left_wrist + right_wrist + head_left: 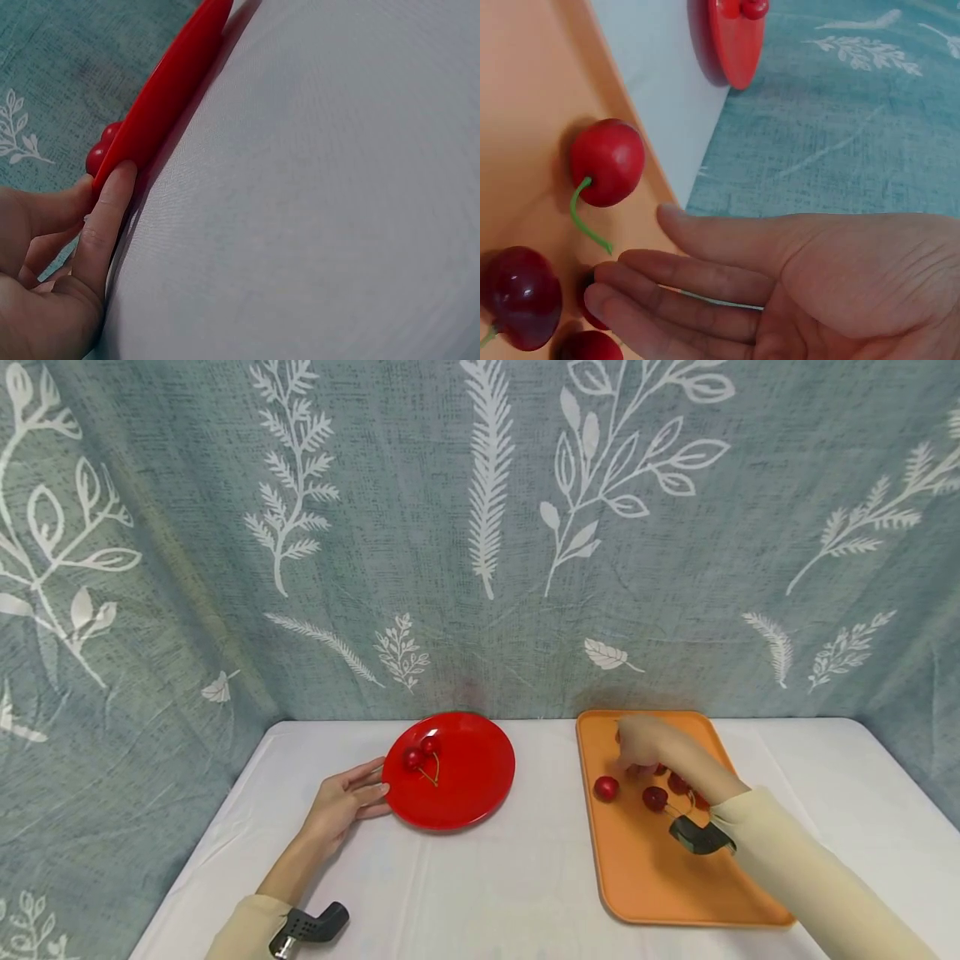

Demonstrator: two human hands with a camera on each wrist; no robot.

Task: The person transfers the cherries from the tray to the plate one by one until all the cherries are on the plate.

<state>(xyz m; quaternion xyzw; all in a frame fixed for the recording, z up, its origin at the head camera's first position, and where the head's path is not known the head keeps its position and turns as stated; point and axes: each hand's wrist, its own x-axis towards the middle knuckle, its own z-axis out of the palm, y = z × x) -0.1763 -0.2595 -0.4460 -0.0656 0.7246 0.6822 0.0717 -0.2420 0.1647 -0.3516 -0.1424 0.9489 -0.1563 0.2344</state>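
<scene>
My left hand (337, 806) holds the left rim of a red plate (472, 785), with the rim between its digits in the left wrist view. On the plate lie two red cherries (413, 757) with their stems meeting. My right hand (643, 745) is over the upper part of an orange tray (660, 885), fingers nearly straight and thumb apart from them. Its fingertips are right at a partly hidden dark cherry (589, 300). Close by lie a bright red cherry (607, 161) with a green stem, a darker cherry (521, 298) and several others.
A white cloth (525, 860) covers the table beneath plate and tray. Behind it hangs a blue-green curtain (420, 527) with white leaf prints, close to the far edges of both. Dark wrist mounts (318, 924) stick out below the hands.
</scene>
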